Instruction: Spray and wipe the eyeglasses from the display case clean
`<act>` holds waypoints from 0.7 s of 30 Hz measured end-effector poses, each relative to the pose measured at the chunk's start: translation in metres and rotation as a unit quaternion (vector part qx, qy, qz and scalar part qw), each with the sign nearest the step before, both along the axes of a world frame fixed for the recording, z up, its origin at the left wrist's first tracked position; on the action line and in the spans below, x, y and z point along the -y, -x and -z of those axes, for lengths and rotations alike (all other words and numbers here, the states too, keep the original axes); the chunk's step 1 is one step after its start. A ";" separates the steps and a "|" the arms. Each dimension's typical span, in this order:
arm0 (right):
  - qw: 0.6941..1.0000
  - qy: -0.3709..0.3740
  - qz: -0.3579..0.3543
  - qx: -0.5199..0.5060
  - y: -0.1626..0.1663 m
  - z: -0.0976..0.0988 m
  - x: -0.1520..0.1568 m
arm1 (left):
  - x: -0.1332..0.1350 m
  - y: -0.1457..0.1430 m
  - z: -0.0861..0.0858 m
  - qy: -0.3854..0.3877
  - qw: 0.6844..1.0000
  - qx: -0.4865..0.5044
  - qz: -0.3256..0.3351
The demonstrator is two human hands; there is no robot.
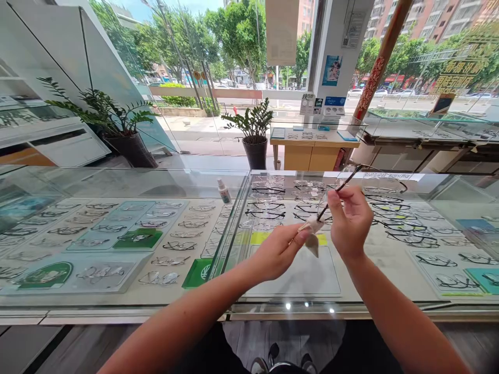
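Grip first, from the head feed. My right hand (351, 218) is closed in a fingertip pinch on a pair of eyeglasses (348, 178). My left hand (278, 252) is also closed, thumb over fingers, pinching a pale cloth (312, 245) with its loose corner hanging below.

Eyeglasses: slim, dark arms, clear lenses that mostly wash out against the background. Held tilted. One dark arm slants up and away from the right fingertips; a thinner line curves off to the right and ends in a dark tip. A dark section runs down-left from the grip to the cloth. Can't tell exactly which part the cloth wraps.

Position: eyeglasses sit at and beyond the right fingertips, above the glass counter (156, 311), left hand just below and left of them.

Further out: white spray bottle (223, 192) upright on the left, well apart from both hands. Rows of display frames (267, 214) under the glass. Beyond the counter, a potted plant (255, 150) and a wooden cabinet (319, 156) near the window.
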State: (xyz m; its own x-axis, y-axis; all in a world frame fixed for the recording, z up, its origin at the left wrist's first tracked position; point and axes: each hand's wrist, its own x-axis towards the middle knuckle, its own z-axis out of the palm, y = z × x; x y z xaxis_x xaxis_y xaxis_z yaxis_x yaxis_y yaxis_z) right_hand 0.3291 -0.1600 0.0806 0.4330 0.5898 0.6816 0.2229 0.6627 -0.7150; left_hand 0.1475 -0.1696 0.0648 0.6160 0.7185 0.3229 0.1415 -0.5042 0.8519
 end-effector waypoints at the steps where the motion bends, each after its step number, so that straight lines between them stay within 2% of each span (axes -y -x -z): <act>1: 0.999 0.011 -0.026 -0.025 -0.005 -0.003 -0.002 | 0.000 0.002 -0.003 0.008 1.000 0.005 0.002; 8: 0.963 0.088 -0.207 -0.147 -0.025 -0.015 -0.009 | -0.013 0.020 -0.014 0.107 0.992 0.060 -0.008; 14: 0.945 0.110 -0.262 -0.161 -0.025 -0.015 -0.008 | -0.022 0.023 -0.010 0.167 0.976 0.129 -0.061; 18: 0.941 0.122 -0.295 -0.108 -0.025 -0.013 -0.007 | -0.028 0.025 -0.013 0.227 0.936 0.222 -0.149; 21: 0.939 0.131 -0.309 -0.070 -0.022 -0.010 -0.004 | -0.031 0.025 -0.020 0.244 0.907 0.291 -0.181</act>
State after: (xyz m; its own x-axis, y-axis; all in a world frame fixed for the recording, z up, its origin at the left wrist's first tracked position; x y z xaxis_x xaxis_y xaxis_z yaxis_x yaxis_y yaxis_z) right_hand 0.3512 -0.1558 0.0904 0.0273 0.8973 0.4406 -0.2552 0.4325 -0.8648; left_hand 0.1221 -0.1383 0.0846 0.1381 0.9847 0.1066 -0.3224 -0.0571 0.9449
